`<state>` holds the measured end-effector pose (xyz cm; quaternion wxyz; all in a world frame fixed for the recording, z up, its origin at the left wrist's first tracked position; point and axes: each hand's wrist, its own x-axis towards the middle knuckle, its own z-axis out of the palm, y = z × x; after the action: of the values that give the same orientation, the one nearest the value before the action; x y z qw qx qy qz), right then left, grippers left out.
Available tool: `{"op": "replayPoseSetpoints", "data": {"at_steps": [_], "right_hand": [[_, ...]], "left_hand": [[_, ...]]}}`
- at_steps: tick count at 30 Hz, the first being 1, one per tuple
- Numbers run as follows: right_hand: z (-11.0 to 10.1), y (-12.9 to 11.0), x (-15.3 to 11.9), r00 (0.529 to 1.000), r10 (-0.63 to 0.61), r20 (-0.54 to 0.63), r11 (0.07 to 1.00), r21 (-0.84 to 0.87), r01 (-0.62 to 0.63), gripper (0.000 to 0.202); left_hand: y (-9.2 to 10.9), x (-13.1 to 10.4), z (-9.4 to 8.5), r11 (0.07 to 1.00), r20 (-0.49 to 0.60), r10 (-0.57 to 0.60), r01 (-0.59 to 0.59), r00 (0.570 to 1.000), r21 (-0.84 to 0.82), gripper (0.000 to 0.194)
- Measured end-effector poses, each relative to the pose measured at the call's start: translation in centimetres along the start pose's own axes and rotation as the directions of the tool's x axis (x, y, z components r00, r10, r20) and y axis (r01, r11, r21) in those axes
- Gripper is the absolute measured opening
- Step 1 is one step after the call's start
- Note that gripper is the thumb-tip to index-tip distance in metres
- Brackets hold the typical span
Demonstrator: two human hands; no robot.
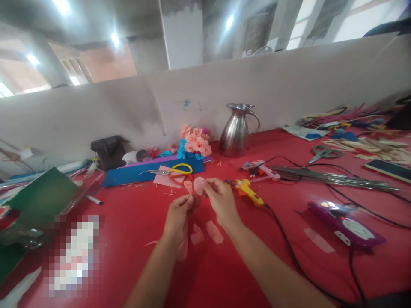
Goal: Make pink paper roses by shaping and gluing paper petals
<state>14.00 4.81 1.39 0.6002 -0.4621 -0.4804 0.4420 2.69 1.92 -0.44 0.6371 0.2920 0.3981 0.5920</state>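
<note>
over the red table (122, 252), an orange piece (188, 186) is being pinched low by the left hand (177, 212); just beside, a petal (198, 185) is being gripped edgewise by the right hand (222, 201), forearms (268, 267) being angled inward.

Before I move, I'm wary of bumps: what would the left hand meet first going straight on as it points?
Most likely the left hand would meet the pale pink petal pinched in the right hand, though depth is unclear.

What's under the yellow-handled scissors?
A pink sheet and, toward the tip, a blue board. Whatever the scissors directly cover can't be seen.
</note>
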Motion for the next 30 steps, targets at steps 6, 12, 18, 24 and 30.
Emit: {"op": "replayPoseSetpoints", "data": {"at_steps": [6,12,18,24,30], "right_hand": [[0.1,-0.1,-0.1,1.0,0.004,0.002,1.0,0.001,-0.004,0.03],[0.2,-0.4,-0.3,1.0,0.009,0.005,1.0,0.004,-0.009,0.031],[0.4,-0.4,-0.4,1.0,-0.001,0.008,1.0,0.006,0.001,0.029],[0.6,-0.6,-0.6,1.0,-0.003,0.015,1.0,0.012,0.003,0.028],[0.7,-1.0,-0.9,1.0,-0.001,0.023,1.0,0.008,0.001,0.027]], "left_hand": [[0.3,-0.3,0.4,0.998,0.014,-0.036,0.037,0.999,-0.051,0.023],[0.3,-0.3,0.4,0.998,0.017,-0.042,0.043,0.999,-0.042,0.024],[0.0,-0.1,0.2,0.999,0.016,-0.038,0.038,0.999,-0.021,0.024],[-0.1,0.0,0.0,0.999,-0.005,-0.044,0.044,0.999,-0.007,0.025],[0.0,0.0,0.1,0.999,-0.016,-0.051,0.051,0.999,0.009,0.028]]}}
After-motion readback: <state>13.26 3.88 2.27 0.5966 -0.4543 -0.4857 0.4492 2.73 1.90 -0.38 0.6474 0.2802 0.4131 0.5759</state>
